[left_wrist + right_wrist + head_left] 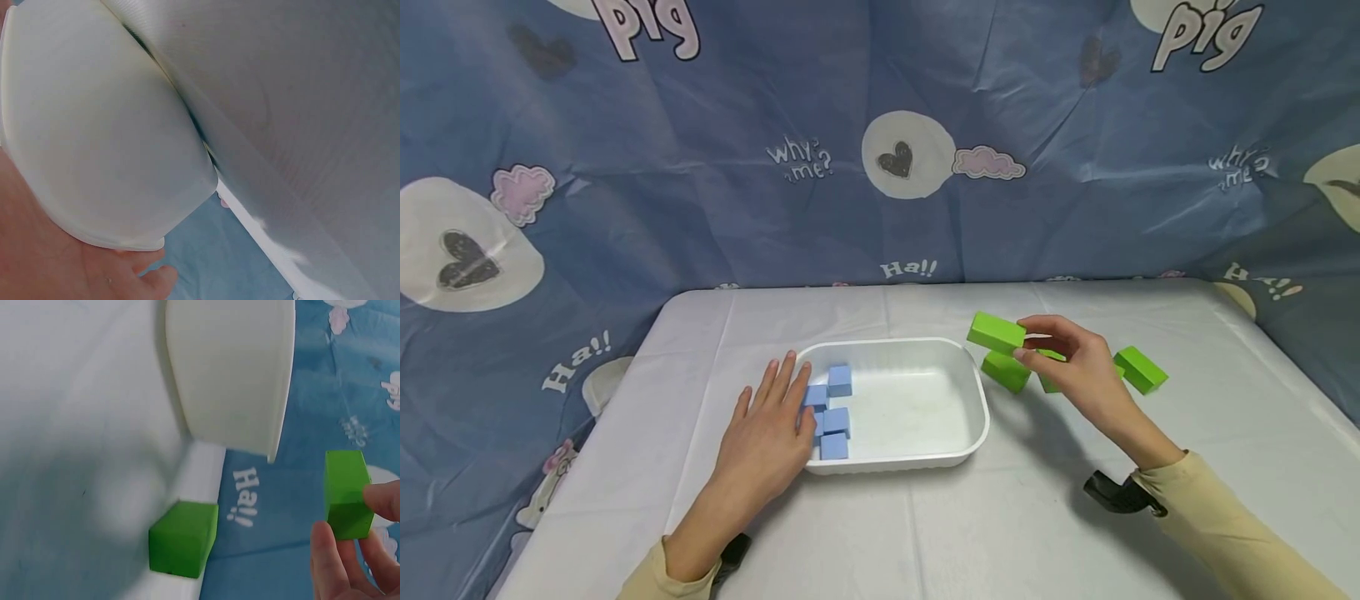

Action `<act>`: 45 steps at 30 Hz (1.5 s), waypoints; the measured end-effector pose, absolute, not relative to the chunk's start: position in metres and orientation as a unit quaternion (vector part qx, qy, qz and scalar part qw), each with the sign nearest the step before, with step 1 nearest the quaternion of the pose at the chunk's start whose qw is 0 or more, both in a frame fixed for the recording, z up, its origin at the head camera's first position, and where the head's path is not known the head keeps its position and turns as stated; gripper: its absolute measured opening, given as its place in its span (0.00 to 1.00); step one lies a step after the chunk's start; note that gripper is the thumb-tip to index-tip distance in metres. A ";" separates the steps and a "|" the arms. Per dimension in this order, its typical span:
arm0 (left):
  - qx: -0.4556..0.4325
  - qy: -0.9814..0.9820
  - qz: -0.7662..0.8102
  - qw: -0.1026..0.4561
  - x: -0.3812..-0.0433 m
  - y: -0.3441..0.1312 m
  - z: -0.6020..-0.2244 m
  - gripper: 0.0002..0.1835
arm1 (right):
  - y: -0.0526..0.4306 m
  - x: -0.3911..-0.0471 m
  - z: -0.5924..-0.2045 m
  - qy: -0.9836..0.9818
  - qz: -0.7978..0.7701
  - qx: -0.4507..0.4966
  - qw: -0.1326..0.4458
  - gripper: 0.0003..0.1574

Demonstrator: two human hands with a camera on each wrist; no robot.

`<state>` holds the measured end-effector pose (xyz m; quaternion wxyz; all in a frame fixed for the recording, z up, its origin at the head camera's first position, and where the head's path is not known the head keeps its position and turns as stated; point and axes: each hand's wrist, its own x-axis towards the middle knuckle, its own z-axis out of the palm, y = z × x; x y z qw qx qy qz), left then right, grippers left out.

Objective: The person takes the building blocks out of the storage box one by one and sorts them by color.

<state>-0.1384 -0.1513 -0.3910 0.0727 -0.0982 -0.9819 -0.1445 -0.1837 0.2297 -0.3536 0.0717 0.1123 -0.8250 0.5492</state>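
Observation:
My right hand (1085, 372) pinches a green block (996, 332) between thumb and fingers, raised above the table beside the tray's right end. In the right wrist view the same green block (347, 494) is gripped near its end. My left hand (767, 442) lies along the left rim of the white plastic tray (917, 461), fingers spread and straight. The left wrist view has the tray's outer wall (112, 125) against that hand. Inside the tray, several small blue blocks (839, 381) cluster at the left end, some partly hidden by my left hand.
On the table to the right of the tray lie more green blocks, one (1006, 372) under the held block and another (1141, 370) farther right; those between are partly behind my right hand. A white cloth (865, 533) covers the table, and a blue printed curtain (820, 225) hangs behind.

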 end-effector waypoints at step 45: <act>-0.099 -0.981 -0.147 0.076 -0.137 -0.151 -0.391 0.31 | 0.387 -0.168 -0.373 -0.862 0.463 -0.094 0.181 0.23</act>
